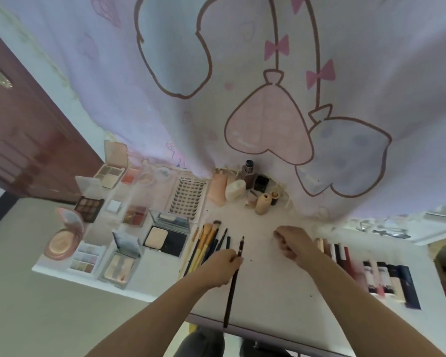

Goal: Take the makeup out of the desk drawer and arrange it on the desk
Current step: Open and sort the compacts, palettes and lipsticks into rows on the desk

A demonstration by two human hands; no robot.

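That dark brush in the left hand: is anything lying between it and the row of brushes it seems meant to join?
Nothing visible. The left hand pinches the dark brush just right of the brush row, with only bare desk between them.

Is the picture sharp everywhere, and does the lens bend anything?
Head view: wide-angle bending curves the desk edge; soft blur on the lipstick row at right; the dark brush in the left hand is fairly sharp; light even, shadows faint.
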